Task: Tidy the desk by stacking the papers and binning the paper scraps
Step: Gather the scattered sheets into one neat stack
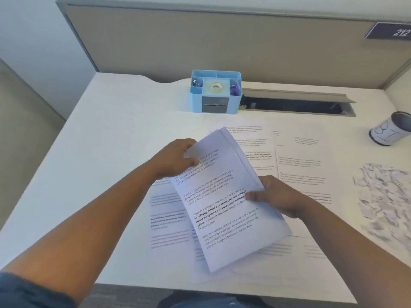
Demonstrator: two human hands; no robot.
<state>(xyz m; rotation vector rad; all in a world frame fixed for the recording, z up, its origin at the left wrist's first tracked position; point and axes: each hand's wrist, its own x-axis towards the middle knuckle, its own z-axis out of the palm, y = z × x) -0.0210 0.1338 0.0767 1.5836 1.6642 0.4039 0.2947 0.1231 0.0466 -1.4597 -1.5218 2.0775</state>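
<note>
- The left hand (178, 160) pinches the upper-left corner of a small sheaf of printed sheets (224, 196) at frame centre; the right hand (275, 196) grips its right edge, thumb on top.
- The sheaf is held tilted above the white desk (111, 141), its top edges fanned unevenly; a loose grip could let the back sheet slide out.
- More printed pages (298, 165) lie flat beneath and to the right, overlapping; lowering the sheaf carelessly may scatter or crease them.
- The torn paper scraps (382, 196) sit at the right edge, near the small bin (391, 130); a sweeping forearm could knock them to the floor.
</note>
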